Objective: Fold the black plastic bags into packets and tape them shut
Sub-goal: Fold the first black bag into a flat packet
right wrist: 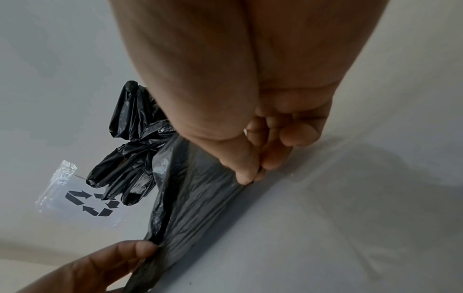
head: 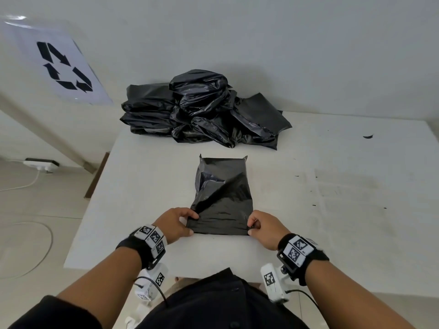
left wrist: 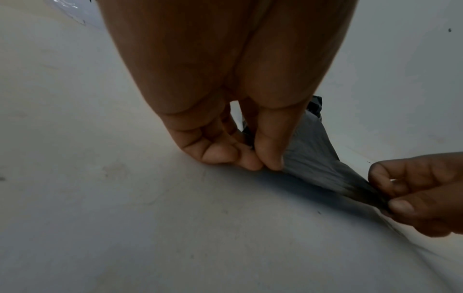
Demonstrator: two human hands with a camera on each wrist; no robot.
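A black plastic bag (head: 223, 198) lies flat on the white table (head: 332, 222), folded into a long strip that runs away from me. My left hand (head: 187, 222) pinches its near left corner between thumb and fingers. My right hand (head: 254, 225) pinches the near right corner. In the left wrist view the bag (left wrist: 313, 158) is stretched between the left hand (left wrist: 265, 164) and the right hand (left wrist: 391, 200). In the right wrist view the right hand (right wrist: 253, 176) pinches the bag (right wrist: 195, 208) at its edge, and the left hand (right wrist: 145, 247) grips the other corner.
A pile of black bags (head: 202, 110) lies at the back of the table against the wall. A sheet with a recycling symbol (head: 64, 65) hangs on the wall at the left. A power strip (head: 41, 163) and cable lie on the floor left of the table.
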